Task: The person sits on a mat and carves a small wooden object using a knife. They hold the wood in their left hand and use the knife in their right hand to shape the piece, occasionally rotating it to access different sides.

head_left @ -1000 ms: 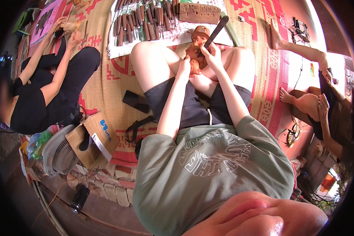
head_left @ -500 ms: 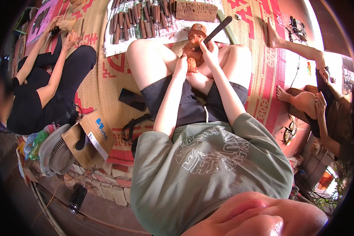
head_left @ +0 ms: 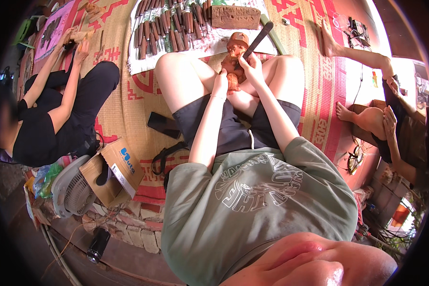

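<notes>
A reddish-brown carved wooden figure (head_left: 238, 42) rests between my bent knees, its rounded top pointing away from me. My left hand (head_left: 220, 84) is closed on the figure's lower left side, steadying it. In my right hand (head_left: 252, 67) is a long dark-handled carving tool (head_left: 260, 38), gripped low with its wide end slanting up to the far right. That hand sits against the right side of the figure. The tool's working tip is hidden by my fingers and the wood.
Rows of wooden-handled chisels (head_left: 175, 33) and a brown carved block (head_left: 236, 17) lie on a white cloth (head_left: 138, 66) ahead. A phone (head_left: 164, 125), cardboard box (head_left: 125, 164) and grey fan (head_left: 75, 188) are at left. Other people sit on both sides.
The whole view has shifted slightly. My right hand and the carving tool have moved a little left and toward me along the figure; my left hand keeps its hold.
</notes>
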{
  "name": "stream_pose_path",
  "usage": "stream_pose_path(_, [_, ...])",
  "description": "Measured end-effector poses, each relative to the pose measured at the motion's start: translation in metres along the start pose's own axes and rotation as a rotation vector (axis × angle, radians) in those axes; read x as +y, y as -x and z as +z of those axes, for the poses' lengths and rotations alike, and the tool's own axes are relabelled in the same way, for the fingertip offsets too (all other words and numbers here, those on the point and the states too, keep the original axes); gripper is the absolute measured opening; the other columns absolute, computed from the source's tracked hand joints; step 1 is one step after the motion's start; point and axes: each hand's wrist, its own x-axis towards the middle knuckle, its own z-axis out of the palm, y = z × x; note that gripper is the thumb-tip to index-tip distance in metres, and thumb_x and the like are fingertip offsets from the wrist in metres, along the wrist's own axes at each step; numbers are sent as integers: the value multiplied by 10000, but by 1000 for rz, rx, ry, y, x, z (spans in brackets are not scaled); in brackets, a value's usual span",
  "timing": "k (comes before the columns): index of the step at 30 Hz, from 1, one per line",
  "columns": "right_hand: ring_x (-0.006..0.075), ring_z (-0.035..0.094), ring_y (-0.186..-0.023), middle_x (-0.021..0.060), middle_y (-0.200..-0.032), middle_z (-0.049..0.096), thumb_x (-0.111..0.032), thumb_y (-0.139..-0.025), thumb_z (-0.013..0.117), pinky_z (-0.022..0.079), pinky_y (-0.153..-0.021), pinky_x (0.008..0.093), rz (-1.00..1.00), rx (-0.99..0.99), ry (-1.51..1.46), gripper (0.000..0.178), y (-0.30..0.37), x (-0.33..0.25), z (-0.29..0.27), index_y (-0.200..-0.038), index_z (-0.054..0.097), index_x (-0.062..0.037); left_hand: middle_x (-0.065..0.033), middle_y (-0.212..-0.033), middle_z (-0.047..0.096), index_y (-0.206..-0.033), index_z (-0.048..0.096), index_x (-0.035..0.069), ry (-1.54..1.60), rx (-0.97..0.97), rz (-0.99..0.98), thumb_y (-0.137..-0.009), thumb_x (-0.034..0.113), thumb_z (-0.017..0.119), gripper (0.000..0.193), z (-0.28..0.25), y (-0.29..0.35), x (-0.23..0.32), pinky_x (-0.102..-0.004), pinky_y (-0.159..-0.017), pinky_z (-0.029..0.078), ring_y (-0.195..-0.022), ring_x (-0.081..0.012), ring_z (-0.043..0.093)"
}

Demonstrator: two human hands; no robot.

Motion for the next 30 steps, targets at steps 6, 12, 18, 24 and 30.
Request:
stream_pose_path(6, [74, 405, -577, -6, -642, 482, -110, -803, 602, 371, -534, 246, -108, 128, 255, 115, -7, 21, 1, -845, 549, -17, -128, -614, 610, -993, 495, -4, 69, -34, 45, -914, 521, 297, 567, 1, -3, -1, -284, -287, 417, -431, -243, 605])
stream_pose_path(12, [73, 417, -580, -6, -633, 478, -87, -808, 590, 384, -543, 237, -104, 176, 304, 96, 1, 2, 9, -832, 543, -8, -130, -614, 610, -986, 497, -2, 93, -56, 32, -913, 524, 295, 569, -3, -5, -3, -284, -289, 418, -437, -245, 607])
stream_pose_path(18, [56, 437, -573, -30, -651, 497, -82, -819, 584, 374, -516, 213, -98, 196, 210, 80, -12, 10, 4, -830, 537, -18, -131, -614, 610, -978, 500, -1, 118, -73, 52, -913, 527, 293, 571, 1, 0, -2, -284, -291, 419, -443, -246, 609])
stream_pose_path(24, [43, 427, -520, -27, -652, 497, -117, -841, 586, 356, -452, 207, -79, 30, 86, 105, -9, 19, -4, -804, 531, -36, -134, -639, 617, -968, 503, 4, 3, 12, 46, -914, 527, 278, 572, 8, 13, 4, -275, -303, 424, -460, -247, 615])
stream_pose_path(30, [36, 417, -515, -15, -709, 530, -105, -849, 582, 336, -431, 191, -6, 102, -28, 89, -14, 11, -2, -879, 542, -31, -143, -660, 622, -1004, 499, -2, 46, -38, 15, -910, 544, 264, 602, 1, 8, 2, -271, -310, 427, -480, -251, 623])
